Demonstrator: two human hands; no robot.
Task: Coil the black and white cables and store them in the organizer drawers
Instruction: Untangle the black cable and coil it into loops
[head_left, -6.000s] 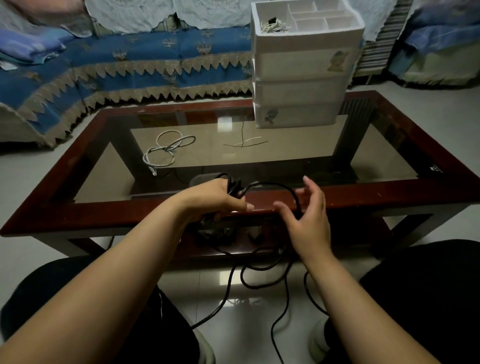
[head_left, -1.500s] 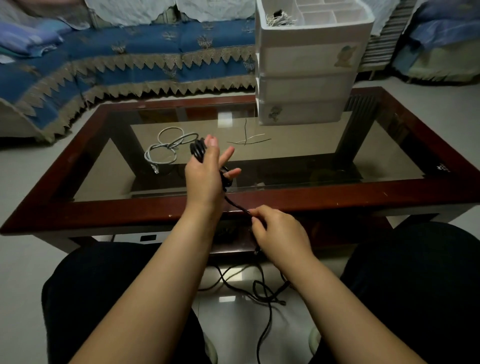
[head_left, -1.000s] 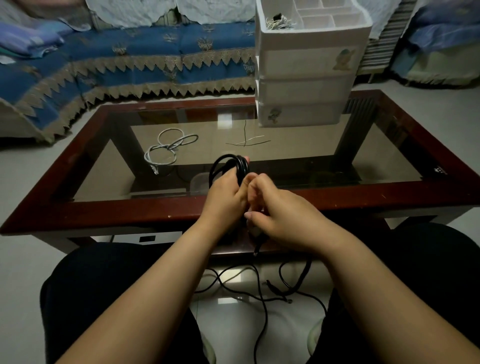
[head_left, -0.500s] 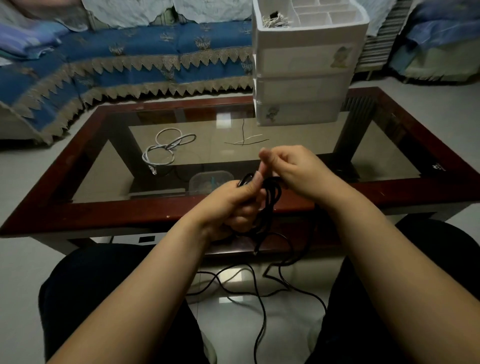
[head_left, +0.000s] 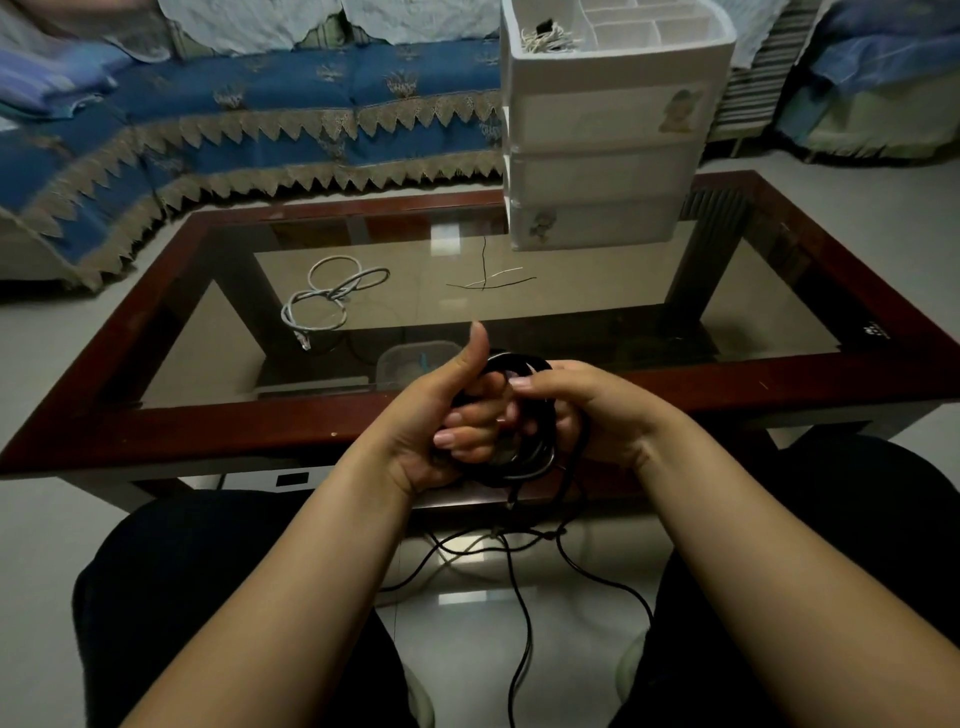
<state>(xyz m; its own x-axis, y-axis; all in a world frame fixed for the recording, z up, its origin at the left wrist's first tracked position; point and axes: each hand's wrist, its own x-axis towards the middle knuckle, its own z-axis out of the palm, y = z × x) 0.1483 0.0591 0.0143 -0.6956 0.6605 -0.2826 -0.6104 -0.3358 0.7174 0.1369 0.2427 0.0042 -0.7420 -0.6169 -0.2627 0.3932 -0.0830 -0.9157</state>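
— Both hands are meeting lower now than half a second ago, over the near rim of the bench (head_left: 218, 441).
— And the room?
— Organizer (head_left: 613, 130) is standing far right on the glass; white cable (head_left: 324, 296) is lying left; a blue sofa (head_left: 260, 119) is sitting behind.
— The hands?
— Left hand (head_left: 447, 415) is curling shut round the black cable (head_left: 524, 457) coil, thumb up; right hand (head_left: 587, 410) is pinching it, loose end trailing to the floor (head_left: 467, 649).

I'm sitting in a home living room: a sofa (head_left: 291, 119) draped in a blue, lace-edged cover runs along the far side, a glass-topped coffee table (head_left: 883, 374) with a dark red wooden frame stands on pale floor tiles, and what may be bedding (head_left: 878, 47) lies at the right.
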